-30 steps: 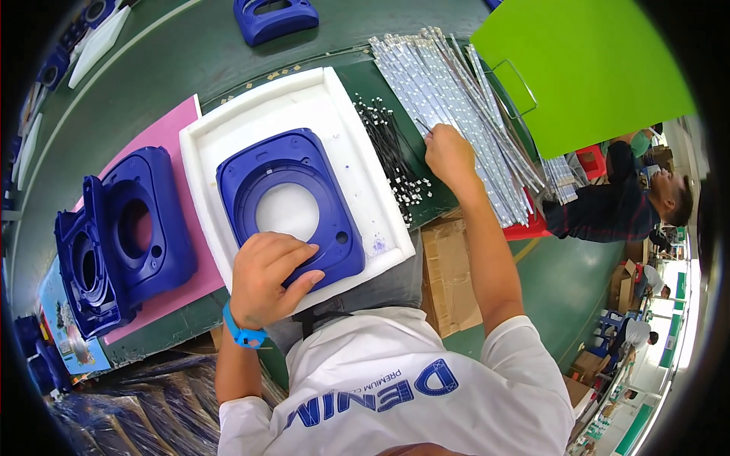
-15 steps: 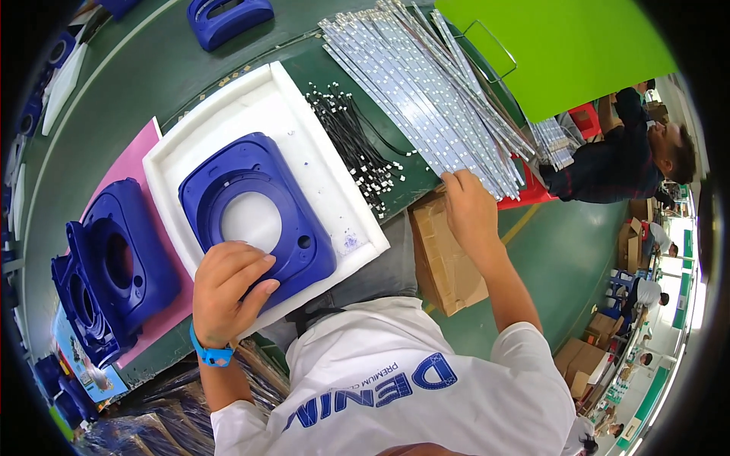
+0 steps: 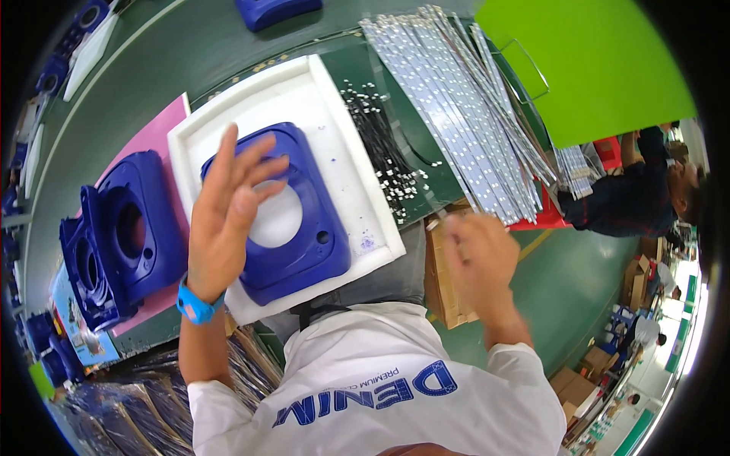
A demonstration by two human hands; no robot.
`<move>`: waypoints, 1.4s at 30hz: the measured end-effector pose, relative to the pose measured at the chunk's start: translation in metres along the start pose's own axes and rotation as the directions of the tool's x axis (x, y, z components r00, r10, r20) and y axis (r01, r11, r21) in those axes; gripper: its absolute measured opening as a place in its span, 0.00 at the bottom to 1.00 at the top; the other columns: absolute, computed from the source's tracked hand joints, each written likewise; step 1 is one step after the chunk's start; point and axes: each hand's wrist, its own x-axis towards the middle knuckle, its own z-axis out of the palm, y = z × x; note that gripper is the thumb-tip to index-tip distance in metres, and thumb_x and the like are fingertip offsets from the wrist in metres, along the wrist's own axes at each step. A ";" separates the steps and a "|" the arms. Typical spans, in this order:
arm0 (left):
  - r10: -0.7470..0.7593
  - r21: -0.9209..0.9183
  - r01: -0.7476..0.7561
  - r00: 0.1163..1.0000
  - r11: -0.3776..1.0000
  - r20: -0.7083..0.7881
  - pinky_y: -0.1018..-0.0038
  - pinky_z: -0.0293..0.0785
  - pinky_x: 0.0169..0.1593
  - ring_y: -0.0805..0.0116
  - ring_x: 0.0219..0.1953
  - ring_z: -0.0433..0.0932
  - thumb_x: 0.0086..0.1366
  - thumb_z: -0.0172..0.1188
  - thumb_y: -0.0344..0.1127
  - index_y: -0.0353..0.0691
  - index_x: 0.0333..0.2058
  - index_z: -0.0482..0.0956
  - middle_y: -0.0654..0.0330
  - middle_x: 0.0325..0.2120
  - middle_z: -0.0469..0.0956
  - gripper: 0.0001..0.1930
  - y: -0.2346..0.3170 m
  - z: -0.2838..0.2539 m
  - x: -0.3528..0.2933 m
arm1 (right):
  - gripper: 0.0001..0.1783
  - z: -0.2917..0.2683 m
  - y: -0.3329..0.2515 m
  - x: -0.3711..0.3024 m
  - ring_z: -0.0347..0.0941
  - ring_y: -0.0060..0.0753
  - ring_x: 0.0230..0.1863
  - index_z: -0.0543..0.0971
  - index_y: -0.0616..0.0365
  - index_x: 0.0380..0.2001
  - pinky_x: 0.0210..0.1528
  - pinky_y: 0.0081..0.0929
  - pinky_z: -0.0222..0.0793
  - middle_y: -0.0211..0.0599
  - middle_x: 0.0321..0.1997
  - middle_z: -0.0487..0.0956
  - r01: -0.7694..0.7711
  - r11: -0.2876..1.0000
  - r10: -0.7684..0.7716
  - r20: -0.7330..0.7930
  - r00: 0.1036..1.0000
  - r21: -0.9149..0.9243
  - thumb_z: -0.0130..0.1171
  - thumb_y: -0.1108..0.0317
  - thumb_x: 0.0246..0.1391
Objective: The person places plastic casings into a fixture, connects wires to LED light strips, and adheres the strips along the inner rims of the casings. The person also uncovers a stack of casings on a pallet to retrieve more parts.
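Observation:
A blue plastic housing (image 3: 332,205) with a large round opening lies in a white foam tray (image 3: 389,245). Above the housing's left side my left hand (image 3: 228,205) is raised, fingers spread, holding nothing. My right hand (image 3: 480,254), smeared by motion, is closed on the near end of a thin LED strip (image 3: 396,121). That strip, also blurred, stretches away over the black cables (image 3: 378,140) with white connectors. Beside it, to the right, lies a pile of LED strips (image 3: 456,114).
More blue housings (image 3: 141,228) stand on a pink sheet (image 3: 179,121) at the left. Another blue part (image 3: 277,11) lies at the far edge. A green board (image 3: 593,68) is at the upper right, near a co-worker (image 3: 623,190). A cardboard box (image 3: 449,281) stands below the table edge.
My left hand has lifted off the housing's near edge and opened. My right hand has drawn back from the pile's near end with one LED strip. The whole view has shifted slightly.

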 end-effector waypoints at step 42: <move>-0.138 0.237 0.150 0.988 0.960 -0.066 0.83 0.63 0.27 0.84 0.25 0.69 0.72 0.63 0.28 0.29 0.43 0.84 0.64 0.32 0.77 0.07 -0.002 -0.051 -0.054 | 0.09 0.099 -0.122 0.092 0.77 0.19 0.22 0.75 0.65 0.47 0.21 0.22 0.68 0.33 0.26 0.82 -0.552 0.331 -0.094 0.609 0.788 0.765 0.59 0.72 0.68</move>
